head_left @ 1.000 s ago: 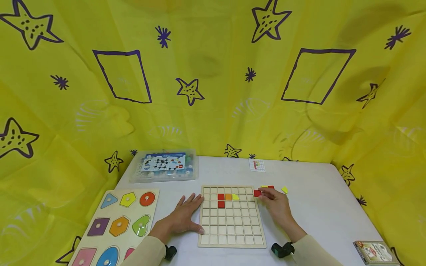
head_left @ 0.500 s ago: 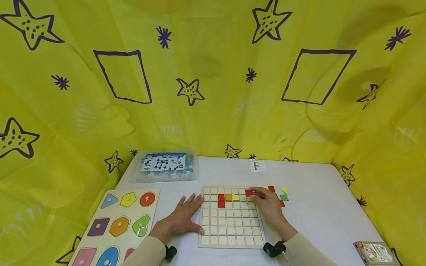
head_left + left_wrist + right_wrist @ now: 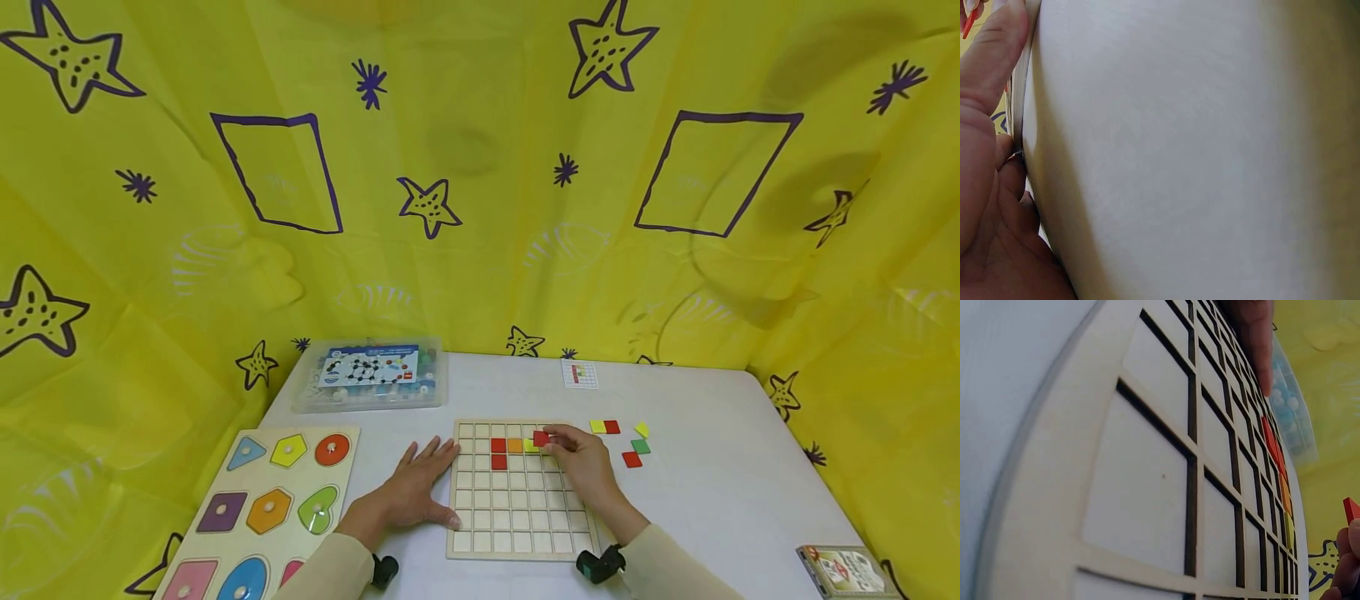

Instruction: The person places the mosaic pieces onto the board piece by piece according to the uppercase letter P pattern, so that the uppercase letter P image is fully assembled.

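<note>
With the middle of the wooden grid board (image 3: 519,498) as the clock's centre and 12 at its far edge, the right hand (image 3: 588,467) reaches in from 2 o'clock, thumb and fingers pinching a red tile (image 3: 541,438) just past 12, above the board. The left hand (image 3: 420,487) lies spread at 9 o'clock, fingertips and thumb at the board's edge, apparently steadying it.

The step in hand looks to be carrying this tile to a cell. The next move probably calls for levelling it, squaring its corners to a recess and lowering it without nudging the seated yellow tile (image 3: 529,446) beside it. Which cell is meant, I cannot tell. An orange tile (image 3: 514,446) and two red squares fill nearby cells toward 11; a small printed card (image 3: 580,374) at 1 o'clock shows a coloured grid.

The board is pale, smooth wood with thin raised ribs around square, shallow recesses. The tiles are flat and thin with crisp edges; a green tile (image 3: 640,447) lies loose among red and yellow ones around 2 o'clock on the matt white counter (image 3: 697,500). At 10 sits a clear plastic box (image 3: 367,396).
</note>
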Action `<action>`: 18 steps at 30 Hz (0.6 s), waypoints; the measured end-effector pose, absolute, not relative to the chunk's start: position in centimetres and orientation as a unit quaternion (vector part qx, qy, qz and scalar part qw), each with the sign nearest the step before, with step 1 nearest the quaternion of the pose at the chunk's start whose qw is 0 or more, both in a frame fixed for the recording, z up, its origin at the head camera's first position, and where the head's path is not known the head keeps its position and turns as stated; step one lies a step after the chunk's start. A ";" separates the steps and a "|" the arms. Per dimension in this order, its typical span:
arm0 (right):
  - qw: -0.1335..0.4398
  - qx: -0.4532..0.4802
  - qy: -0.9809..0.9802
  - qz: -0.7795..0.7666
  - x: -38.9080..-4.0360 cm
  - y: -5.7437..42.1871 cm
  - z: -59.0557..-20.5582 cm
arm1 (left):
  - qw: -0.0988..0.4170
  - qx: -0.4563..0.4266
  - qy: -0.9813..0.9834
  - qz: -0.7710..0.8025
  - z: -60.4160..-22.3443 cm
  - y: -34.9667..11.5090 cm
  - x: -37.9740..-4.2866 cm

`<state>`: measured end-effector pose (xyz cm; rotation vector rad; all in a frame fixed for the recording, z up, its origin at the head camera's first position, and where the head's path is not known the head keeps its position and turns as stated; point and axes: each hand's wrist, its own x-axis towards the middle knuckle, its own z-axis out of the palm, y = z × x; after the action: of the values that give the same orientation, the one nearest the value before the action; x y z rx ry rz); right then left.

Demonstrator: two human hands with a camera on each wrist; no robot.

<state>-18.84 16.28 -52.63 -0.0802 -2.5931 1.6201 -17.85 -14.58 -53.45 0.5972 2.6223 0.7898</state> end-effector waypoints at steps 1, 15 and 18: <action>0.040 -0.024 -0.847 0.530 -18.8 16.1 -52.7 | 0.169 0.210 0.922 0.277 -53.4 -14.6 -17.9; 0.019 0.008 -0.841 0.540 -17.9 14.1 -52.7 | 0.167 0.215 0.922 0.274 -53.5 -14.6 -17.8; 0.008 0.012 -0.842 0.539 -17.7 13.7 -52.8 | 0.167 0.216 0.922 0.275 -53.5 -14.6 -17.8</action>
<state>-17.70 13.72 -52.83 0.0365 -2.6330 1.6852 -17.81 -14.59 -53.53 0.6161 2.6246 0.7816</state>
